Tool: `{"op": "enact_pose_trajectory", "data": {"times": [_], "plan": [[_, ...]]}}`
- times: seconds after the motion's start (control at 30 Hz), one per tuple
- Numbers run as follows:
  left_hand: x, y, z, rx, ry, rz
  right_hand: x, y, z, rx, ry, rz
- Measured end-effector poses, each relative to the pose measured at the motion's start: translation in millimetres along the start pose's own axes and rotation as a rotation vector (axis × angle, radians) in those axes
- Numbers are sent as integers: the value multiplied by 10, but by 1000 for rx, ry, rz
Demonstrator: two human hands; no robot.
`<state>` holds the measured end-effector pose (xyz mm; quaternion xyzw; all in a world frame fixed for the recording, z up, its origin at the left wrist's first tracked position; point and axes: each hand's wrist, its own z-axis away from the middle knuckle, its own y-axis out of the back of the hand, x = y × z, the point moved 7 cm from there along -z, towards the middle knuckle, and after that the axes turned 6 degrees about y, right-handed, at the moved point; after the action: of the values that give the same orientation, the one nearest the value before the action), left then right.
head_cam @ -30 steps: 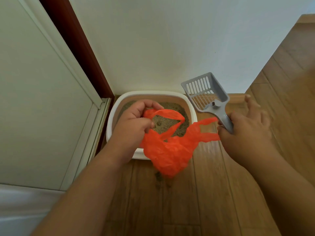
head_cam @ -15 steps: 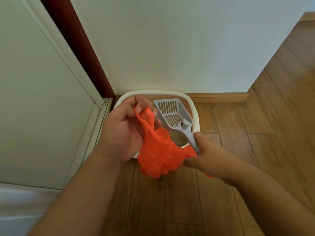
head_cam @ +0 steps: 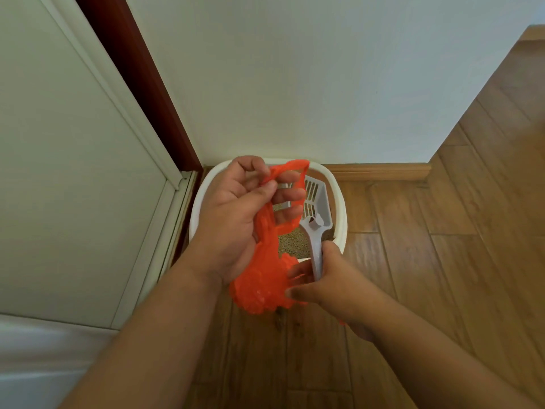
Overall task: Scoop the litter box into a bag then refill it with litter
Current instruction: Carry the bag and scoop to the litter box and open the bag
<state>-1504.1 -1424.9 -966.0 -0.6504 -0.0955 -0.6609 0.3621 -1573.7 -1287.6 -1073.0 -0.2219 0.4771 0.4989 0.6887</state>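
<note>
A view looking down at two bare forearms reaching toward a white litter box (head_cam: 342, 214) that sits on a wooden floor (head_cam: 442, 261), in the far corner where a pale wall (head_cam: 295, 84) meets a door (head_cam: 59, 172) on the left.

The left hand (head_cam: 236, 219) is raised over the left half of the box. Its grip is clenched on an orange plastic bag (head_cam: 265, 278): the thumb and curled fingers pinch one of the bag's handle loops near the top, and that loop arches up and to the right above the fingers. The rest of the bag hangs down past the palm in a crumpled bunch, near the front edge of the box and above the floor.

The right hand (head_cam: 321, 284) is lower and nearer, to the right of the bag. Its grip is closed around the handle of a grey slotted litter scoop (head_cam: 315, 208), and its fingertips also touch the bunched lower part of the bag. The scoop's handle rises out of the fist and its slotted head points away, lying over the right side of the box interior.

Inside the box, a patch of brownish grainy litter (head_cam: 290, 246) shows between the bag and the scoop handle. A wooden skirting board (head_cam: 383, 172) runs along the foot of the wall to the right of the box.
</note>
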Motion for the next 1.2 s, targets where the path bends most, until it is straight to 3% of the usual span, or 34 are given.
{"op": "enact_pose_trajectory", "data": {"times": [0.13, 0.2, 0.3, 0.37, 0.43, 0.5, 0.6, 0.67, 0.7, 0.77, 0.87, 0.93, 1.2], "plan": [[17, 90, -26, 146, -16, -145, -44, 159, -28, 130, 59, 92], [9, 80, -24, 134, 6, -33, -61, 189, -42, 149, 78, 67], [25, 4, 6, 49, 33, 156, -28, 55, -33, 38, 48, 8], [58, -43, 25, 18, 30, 221, 6, -34, -5, 3, 15, 111], [64, -25, 17, 40, 17, 250, 1, -6, -18, 70, 13, 238], [81, 110, 5, 161, -56, -22, -9, 114, -49, 165, 22, 240], [120, 353, 40, 465, -184, -1047, -61, 319, -66, 249, 35, 204], [130, 326, 86, 524, -268, -1374, -135, 405, -50, 278, 68, 252], [147, 235, 103, 481, -354, -1451, -178, 428, -34, 297, 90, 284], [68, 7, 98, 231, -451, -1561, -260, 425, 5, 309, 126, 315], [-304, -114, 87, -264, -136, -1500, -274, 383, 18, 290, 151, 295], [-507, -81, 105, -424, -30, -1582, -230, 401, -4, 297, 151, 257], [-685, -92, 43, -422, -147, -1577, -96, 512, -191, 207, 108, 406]]}}
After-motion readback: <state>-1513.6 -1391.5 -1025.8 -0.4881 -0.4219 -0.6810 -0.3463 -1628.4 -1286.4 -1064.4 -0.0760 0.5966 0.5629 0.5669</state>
